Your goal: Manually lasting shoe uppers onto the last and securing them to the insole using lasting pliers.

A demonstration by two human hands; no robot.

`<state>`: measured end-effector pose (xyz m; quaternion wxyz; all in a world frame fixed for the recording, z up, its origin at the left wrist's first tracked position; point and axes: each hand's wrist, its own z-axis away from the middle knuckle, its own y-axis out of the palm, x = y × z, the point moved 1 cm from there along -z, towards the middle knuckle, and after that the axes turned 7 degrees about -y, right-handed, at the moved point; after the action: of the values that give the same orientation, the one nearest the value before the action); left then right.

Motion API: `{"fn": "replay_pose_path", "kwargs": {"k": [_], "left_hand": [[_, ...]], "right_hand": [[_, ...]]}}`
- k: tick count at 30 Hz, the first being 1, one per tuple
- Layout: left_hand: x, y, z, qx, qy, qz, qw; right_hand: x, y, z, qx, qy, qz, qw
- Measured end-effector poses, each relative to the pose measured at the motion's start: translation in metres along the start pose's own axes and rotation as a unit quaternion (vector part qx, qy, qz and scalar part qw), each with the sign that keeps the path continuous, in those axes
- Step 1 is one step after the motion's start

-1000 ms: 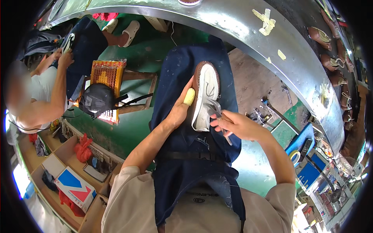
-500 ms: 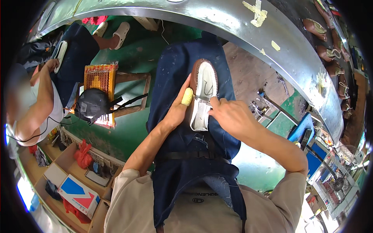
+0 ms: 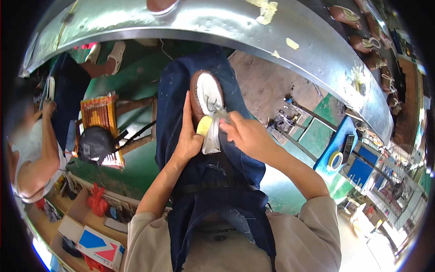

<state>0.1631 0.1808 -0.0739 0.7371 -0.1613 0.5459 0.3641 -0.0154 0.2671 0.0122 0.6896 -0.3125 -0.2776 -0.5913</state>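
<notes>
A brown shoe (image 3: 194, 94) with a white inside and stitching along its rim lies on the navy apron over my lap, toe pointing away. Its heel part looks narrow and folded. My left hand (image 3: 189, 141) grips the shoe's left side, fingers along the brown edge. A yellow wrapping (image 3: 205, 125) covers my left thumb, which presses on the white part. At the shoe's middle, my right hand (image 3: 248, 134) is closed by the right side, at a pale, blurred bit that I cannot make out. A thin dark thread (image 3: 209, 100) loops over the white inside.
A metal bench (image 3: 181, 25) curves across the far side, with several brown shoes (image 3: 362, 44) at right. At left, a co-worker (image 3: 38, 145) sits beside a stool bearing a beaded mat (image 3: 99, 109) and a black bag (image 3: 97, 144). A tape roll (image 3: 335, 161) lies on a blue board.
The view has shifted, so everything sits further left. My left thumb has moved over onto the white part, and the shoe's heel part has narrowed. My right hand has turned.
</notes>
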Motion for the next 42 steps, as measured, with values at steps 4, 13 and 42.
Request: {"fn": "replay_pose_path", "kwargs": {"k": [4, 13, 42], "left_hand": [[0.0, 0.001, -0.004, -0.047, 0.051, -0.112, 0.991], [-0.006, -0.009, 0.005, 0.069, -0.007, -0.148, 0.987], [-0.067, 0.006, -0.064, 0.111, -0.118, 0.464, 0.871]], "right_hand": [[0.001, -0.008, 0.004, -0.205, -0.328, 0.272, 0.881], [0.011, 0.003, 0.003, -0.124, -0.338, 0.392, 0.847], [-0.07, -0.018, 0.018, -0.048, -0.084, -0.167, 0.981]]}}
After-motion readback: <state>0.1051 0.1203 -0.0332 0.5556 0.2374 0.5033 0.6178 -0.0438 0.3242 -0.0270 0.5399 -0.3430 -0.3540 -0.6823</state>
